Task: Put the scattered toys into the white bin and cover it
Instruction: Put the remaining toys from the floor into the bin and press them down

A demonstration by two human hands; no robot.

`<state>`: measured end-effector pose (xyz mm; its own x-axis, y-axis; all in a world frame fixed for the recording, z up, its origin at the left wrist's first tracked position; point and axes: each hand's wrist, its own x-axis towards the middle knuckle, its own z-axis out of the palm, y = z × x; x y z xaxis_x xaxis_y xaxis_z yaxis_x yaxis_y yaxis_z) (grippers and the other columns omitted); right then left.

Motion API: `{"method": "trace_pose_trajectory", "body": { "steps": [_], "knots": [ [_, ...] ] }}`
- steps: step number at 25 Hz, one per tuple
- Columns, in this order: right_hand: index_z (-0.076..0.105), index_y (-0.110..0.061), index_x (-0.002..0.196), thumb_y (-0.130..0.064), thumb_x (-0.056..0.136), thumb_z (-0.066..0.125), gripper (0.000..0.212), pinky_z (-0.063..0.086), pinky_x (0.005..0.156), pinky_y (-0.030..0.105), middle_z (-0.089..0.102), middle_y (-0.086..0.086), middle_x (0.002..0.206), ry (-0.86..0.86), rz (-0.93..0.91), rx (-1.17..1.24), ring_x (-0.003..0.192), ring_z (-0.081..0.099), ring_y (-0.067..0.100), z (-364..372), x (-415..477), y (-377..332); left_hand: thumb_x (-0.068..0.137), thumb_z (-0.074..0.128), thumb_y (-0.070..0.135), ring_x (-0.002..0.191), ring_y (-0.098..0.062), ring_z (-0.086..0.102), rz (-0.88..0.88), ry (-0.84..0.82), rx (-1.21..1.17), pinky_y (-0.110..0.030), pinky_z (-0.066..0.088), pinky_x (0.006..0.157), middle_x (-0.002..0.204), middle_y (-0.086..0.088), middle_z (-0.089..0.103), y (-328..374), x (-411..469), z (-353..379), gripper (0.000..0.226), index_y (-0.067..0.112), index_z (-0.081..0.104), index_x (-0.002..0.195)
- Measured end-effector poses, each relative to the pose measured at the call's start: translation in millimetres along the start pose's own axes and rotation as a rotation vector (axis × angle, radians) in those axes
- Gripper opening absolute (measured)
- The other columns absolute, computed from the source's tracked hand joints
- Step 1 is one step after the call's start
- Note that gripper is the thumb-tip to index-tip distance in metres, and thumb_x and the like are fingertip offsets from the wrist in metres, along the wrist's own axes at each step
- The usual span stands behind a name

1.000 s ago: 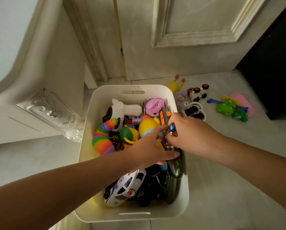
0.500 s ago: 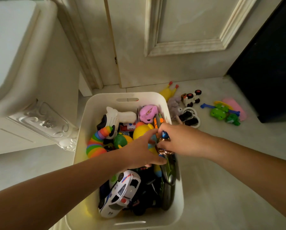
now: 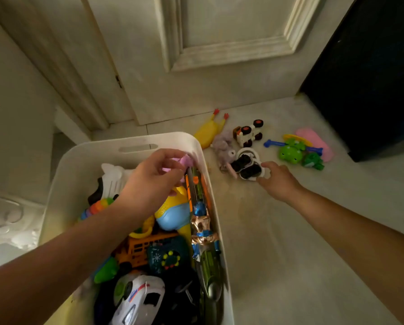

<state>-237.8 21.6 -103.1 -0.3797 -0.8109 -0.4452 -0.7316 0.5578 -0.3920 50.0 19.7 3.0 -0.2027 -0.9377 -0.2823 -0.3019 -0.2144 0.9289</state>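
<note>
The white bin (image 3: pixel 135 143) stands on the floor at the lower left, filled with several toys. My left hand (image 3: pixel 154 181) is over its far right corner, thumb and forefinger closed on a small pink toy (image 3: pixel 187 160). A long green and orange toy gun (image 3: pixel 202 231) lies along the bin's right wall. My right hand (image 3: pixel 278 180) is on the floor to the right of the bin, fingers apart, its tips touching the white rim of a black-and-white toy (image 3: pixel 247 165). No lid is in view.
On the floor past the bin lie a yellow rubber chicken (image 3: pixel 209 131), a grey plush (image 3: pixel 223 148), a wheeled toy (image 3: pixel 247 134), green frogs (image 3: pixel 290 154), a blue stick (image 3: pixel 273 143) and a pink piece (image 3: pixel 316 141). A door (image 3: pixel 219 55) stands behind them and a dark cabinet (image 3: pixel 372 78) at the right.
My right hand let go of the long toy gun, which now lies in the bin, and moved right to the floor toys. My left hand shifted to the pink toy at the far corner.
</note>
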Motion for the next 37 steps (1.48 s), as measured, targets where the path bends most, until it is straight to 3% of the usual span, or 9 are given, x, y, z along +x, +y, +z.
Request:
{"method": "trace_pose_trajectory", "body": {
  "steps": [6,11,15,17,20,28,32,35,37],
  "knots": [
    [0.004,-0.039,0.151,-0.062,0.075,0.067,0.102,0.017,0.113,0.055,-0.008,0.007,0.161,-0.061,-0.108,-0.254,0.146,0.004,0.04,30.9,28.9,-7.1,0.088,0.053,-0.002,0.068,-0.003,0.062,0.038,0.022,0.021,-0.016,0.052,0.059,0.087,0.005,0.068,4.3,24.3,18.4,0.033,0.024,0.063,0.106],
    [-0.012,-0.043,0.148,-0.079,0.066,0.058,0.114,0.007,0.109,0.07,-0.017,0.004,0.16,-0.073,-0.086,-0.288,0.146,-0.014,0.038,51.2,58.0,-27.3,0.088,0.052,0.0,0.075,-0.006,0.064,0.01,0.025,0.061,-0.014,0.05,0.058,0.079,0.021,0.069,-4.1,29.6,14.1,0.034,0.028,0.062,0.105],
    [0.004,-0.032,0.15,-0.068,0.081,0.05,0.091,0.026,0.104,0.068,0.007,0.012,0.158,0.027,-0.067,-0.34,0.144,0.007,0.039,71.8,70.6,-37.2,0.086,0.058,0.017,0.085,-0.018,0.065,-0.021,0.05,0.125,-0.042,0.056,0.078,0.09,0.012,0.068,-15.0,32.1,4.3,0.028,0.039,0.062,0.104],
    [0.025,-0.024,0.144,-0.057,0.09,0.046,0.067,0.041,0.094,0.054,0.028,0.015,0.146,0.161,-0.102,-0.464,0.132,0.027,0.035,78.5,68.0,-32.1,0.083,0.058,0.022,0.083,-0.015,0.065,-0.032,0.058,0.141,-0.044,0.056,0.08,0.091,0.014,0.068,-18.0,33.2,-0.3,0.027,0.039,0.062,0.104],
    [0.04,-0.025,0.13,-0.044,0.092,0.051,0.044,0.044,0.081,0.043,0.034,0.013,0.133,0.201,-0.168,-0.519,0.121,0.035,0.031,79.2,65.5,-20.0,0.087,0.058,0.014,0.082,-0.016,0.065,-0.039,0.06,0.171,-0.043,0.057,0.077,0.09,0.017,0.066,-19.8,32.5,-5.4,0.031,0.04,0.062,0.105],
    [0.057,-0.013,0.102,-0.028,0.087,0.062,0.021,0.039,0.079,0.031,0.037,0.012,0.106,0.148,-0.193,0.111,0.104,0.046,0.034,41.2,32.5,-19.7,0.088,0.056,0.008,0.082,-0.019,0.065,0.004,0.039,0.133,-0.04,0.054,0.069,0.094,0.009,0.065,-10.2,20.3,-0.7,0.033,0.038,0.061,0.104],
    [0.058,-0.017,0.099,-0.02,0.087,0.062,0.014,0.036,0.076,0.025,0.041,0.009,0.106,0.162,-0.302,0.239,0.098,0.048,0.025,-5.8,-12.8,-41.6,0.087,0.062,0.014,0.071,0.001,0.061,0.102,0.007,0.103,-0.031,0.055,0.071,0.099,0.012,0.063,0.3,11.0,-0.6,0.033,0.036,0.058,0.111],
    [0.055,-0.022,0.097,-0.01,0.088,0.059,0.015,0.034,0.073,0.005,0.041,0.004,0.108,0.251,-0.392,0.285,0.086,0.047,0.009,-46.7,-60.8,-67.0,0.082,0.07,0.012,0.095,0.008,0.056,0.28,-0.03,0.208,-0.021,0.053,0.08,0.123,0.012,0.05,12.5,1.4,-6.0,0.06,0.043,0.045,0.127],
    [0.054,-0.024,0.094,-0.009,0.087,0.059,0.018,0.029,0.068,-0.005,0.042,0.001,0.104,0.314,-0.483,0.283,0.082,0.047,-0.002,-71.7,-97.5,-86.3,0.076,0.077,0.019,0.121,0.004,0.044,0.483,-0.073,0.307,-0.024,0.046,0.097,0.139,0.011,0.035,24.7,-7.7,-12.7,0.081,0.042,0.033,0.14]
  ]
}}
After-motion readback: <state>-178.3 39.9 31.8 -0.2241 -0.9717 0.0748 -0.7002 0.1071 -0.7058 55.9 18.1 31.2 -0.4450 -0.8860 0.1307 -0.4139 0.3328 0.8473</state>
